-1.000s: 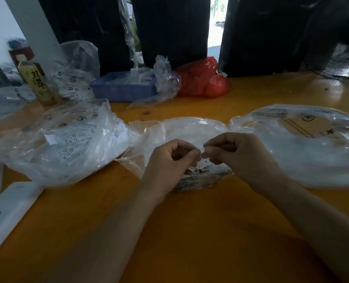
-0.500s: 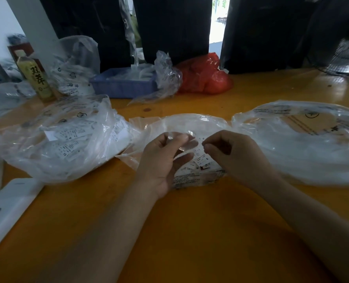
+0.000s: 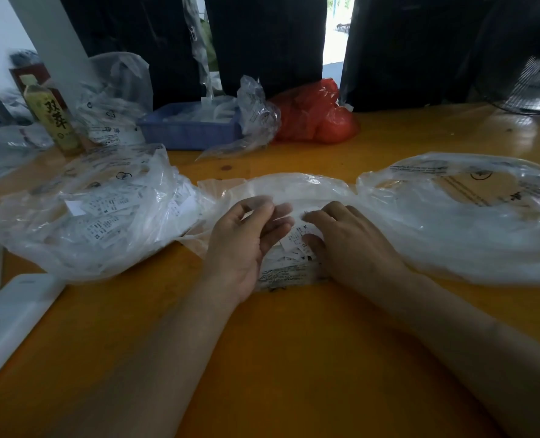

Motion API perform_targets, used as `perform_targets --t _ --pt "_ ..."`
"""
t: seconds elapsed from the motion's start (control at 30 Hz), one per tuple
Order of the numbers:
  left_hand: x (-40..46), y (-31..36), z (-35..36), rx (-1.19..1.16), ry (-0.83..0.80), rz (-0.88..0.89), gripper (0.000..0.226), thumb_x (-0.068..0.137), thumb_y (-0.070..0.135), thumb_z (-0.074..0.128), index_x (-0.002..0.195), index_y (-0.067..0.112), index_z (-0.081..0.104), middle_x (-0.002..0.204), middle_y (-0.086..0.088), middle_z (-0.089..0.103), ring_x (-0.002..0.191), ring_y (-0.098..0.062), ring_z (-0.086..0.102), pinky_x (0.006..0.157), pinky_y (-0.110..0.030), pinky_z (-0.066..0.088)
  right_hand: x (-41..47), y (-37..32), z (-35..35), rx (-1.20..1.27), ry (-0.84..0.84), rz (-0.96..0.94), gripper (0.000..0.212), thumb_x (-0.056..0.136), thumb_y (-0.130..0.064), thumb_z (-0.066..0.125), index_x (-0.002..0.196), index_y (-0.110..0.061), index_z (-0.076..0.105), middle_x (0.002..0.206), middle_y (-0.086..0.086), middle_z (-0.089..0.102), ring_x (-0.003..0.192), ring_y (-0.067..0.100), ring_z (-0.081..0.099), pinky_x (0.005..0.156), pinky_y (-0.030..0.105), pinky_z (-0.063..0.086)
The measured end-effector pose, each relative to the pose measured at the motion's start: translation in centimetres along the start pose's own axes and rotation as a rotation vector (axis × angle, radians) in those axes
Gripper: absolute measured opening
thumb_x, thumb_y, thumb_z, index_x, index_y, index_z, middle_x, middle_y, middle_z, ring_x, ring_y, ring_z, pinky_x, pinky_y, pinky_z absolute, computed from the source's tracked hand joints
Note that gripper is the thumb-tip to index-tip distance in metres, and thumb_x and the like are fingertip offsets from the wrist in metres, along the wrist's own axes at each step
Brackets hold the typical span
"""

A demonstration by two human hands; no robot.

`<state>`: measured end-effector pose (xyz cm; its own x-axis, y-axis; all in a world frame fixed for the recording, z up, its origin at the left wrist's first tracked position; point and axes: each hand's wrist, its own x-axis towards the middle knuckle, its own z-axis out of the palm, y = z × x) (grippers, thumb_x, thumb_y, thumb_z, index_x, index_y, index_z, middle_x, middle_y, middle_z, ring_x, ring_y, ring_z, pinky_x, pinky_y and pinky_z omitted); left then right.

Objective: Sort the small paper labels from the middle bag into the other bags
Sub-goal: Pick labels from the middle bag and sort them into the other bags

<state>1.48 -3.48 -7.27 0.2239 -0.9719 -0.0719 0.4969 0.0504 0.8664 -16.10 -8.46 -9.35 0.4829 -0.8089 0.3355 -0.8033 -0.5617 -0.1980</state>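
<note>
Both hands work at the middle bag [image 3: 294, 184]. The left hand [image 3: 243, 245] is relaxed, fingers loosely spread, holding nothing. The right hand [image 3: 347, 245] pinches a paper label [image 3: 295, 237] between thumb and fingers, just right of the left fingertips. The left bag [image 3: 82, 216] and right bag [image 3: 471, 222] lie outboard of each hand.

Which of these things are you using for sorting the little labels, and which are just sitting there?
For the job:
middle bag
paper labels
left bag
right bag
left hand
right hand

Just lying about:
drink bottle
blue tray
red bag
white flat thing
fan
</note>
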Motion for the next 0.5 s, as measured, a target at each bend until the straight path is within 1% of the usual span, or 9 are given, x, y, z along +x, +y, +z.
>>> perform_targets --t 0.03,0.07,0.1,0.13,0.23,0.3,0.37,0.43,0.5 --pt "0.0 0.0 0.0 0.013 0.004 -0.001 0.006 0.102 0.009 0.064 0.107 0.007 0.067 0.102 -0.016 0.081 0.085 -0.020 0.079 0.068 -0.023 0.062 0.0 -0.1 0.2 -0.018 -0.033 -0.012 0.049 0.102 -0.043 0.051 0.148 -0.033 0.039 0.137 0.004 0.047 0.122 0.023 0.049 0.094 0.038 0.049" --pt "-0.1 0.0 -0.1 0.029 0.003 -0.008 0.004 0.100 0.010 0.068 0.104 0.009 0.068 0.102 -0.014 0.081 0.083 -0.019 0.079 0.065 -0.022 0.061 0.0 -0.2 0.4 -0.042 -0.071 -0.020 0.051 0.102 -0.045 0.050 0.149 -0.036 0.034 0.135 0.004 0.044 0.119 0.023 0.049 0.091 0.038 0.050" --pt "-0.1 -0.1 -0.2 0.049 -0.001 -0.020 0.004 0.097 0.011 0.071 0.101 0.012 0.070 0.102 -0.013 0.082 0.083 -0.017 0.079 0.063 -0.022 0.061 0.0 -0.3 0.6 -0.065 -0.099 -0.026 0.049 0.102 -0.046 0.050 0.148 -0.036 0.036 0.131 0.004 0.041 0.115 0.022 0.050 0.089 0.037 0.051" --pt "-0.2 -0.1 -0.2 0.074 -0.007 -0.030 0.003 0.095 0.013 0.074 0.098 0.014 0.072 0.103 -0.010 0.082 0.084 -0.015 0.079 0.061 -0.021 0.060 0.0 -0.3 0.6 -0.072 -0.104 -0.025 0.046 0.101 -0.047 0.051 0.145 -0.035 0.041 0.128 0.004 0.041 0.111 0.021 0.052 0.087 0.036 0.053" --pt "-0.2 -0.4 -0.3 0.105 -0.025 -0.037 0.005 0.092 0.010 0.077 0.091 0.014 0.073 0.108 -0.008 0.082 0.094 -0.017 0.080 0.063 -0.020 0.060 0.0 -0.2 0.3 0.033 -0.015 -0.016 0.029 0.098 -0.043 0.061 0.122 -0.027 0.058 0.119 -0.001 0.046 0.093 0.017 0.056 0.076 0.031 0.050" --pt "-0.1 -0.5 -0.2 0.061 -0.039 -0.027 0.008 0.091 0.001 0.075 0.089 0.007 0.070 0.109 -0.012 0.081 0.098 -0.023 0.080 0.068 -0.019 0.061 -0.1 -0.3 -0.3 0.133 0.052 0.001 0.014 0.097 -0.040 0.064 0.104 -0.028 0.062 0.109 -0.007 0.051 0.083 0.010 0.055 0.070 0.024 0.043" --pt "-0.2 -0.6 -0.2 0.007 -0.050 -0.019 0.010 0.085 -0.003 0.076 0.087 0.003 0.068 0.106 -0.018 0.080 0.098 -0.028 0.080 0.070 -0.018 0.062 -0.2 -0.2 -0.8 0.240 0.100 0.052 0.009 0.095 -0.038 0.068 0.092 -0.032 0.062 0.095 -0.015 0.055 0.077 0.001 0.054 0.065 0.017 0.039" --pt "-0.2 -0.6 -0.2 -0.010 -0.055 -0.005 0.016 0.074 0.003 0.081 0.087 0.003 0.071 0.104 -0.022 0.080 0.096 -0.030 0.080 0.073 -0.020 0.062 -0.4 0.1 -1.3 0.337 0.134 0.127 0.008 0.094 -0.034 0.071 0.091 -0.034 0.063 0.086 -0.021 0.059 0.077 -0.004 0.056 0.065 0.016 0.042" --pt "0.0 -0.6 -0.2 0.006 -0.062 -0.001 0.016 0.076 0.009 0.081 0.090 0.005 0.075 0.104 -0.023 0.080 0.096 -0.031 0.080 0.076 -0.022 0.063 -0.7 0.4 -1.9 0.422 0.170 0.198 0.009 0.094 -0.028 0.072 0.100 -0.032 0.067 0.084 -0.025 0.061 0.081 -0.008 0.059 0.069 0.011 0.047"
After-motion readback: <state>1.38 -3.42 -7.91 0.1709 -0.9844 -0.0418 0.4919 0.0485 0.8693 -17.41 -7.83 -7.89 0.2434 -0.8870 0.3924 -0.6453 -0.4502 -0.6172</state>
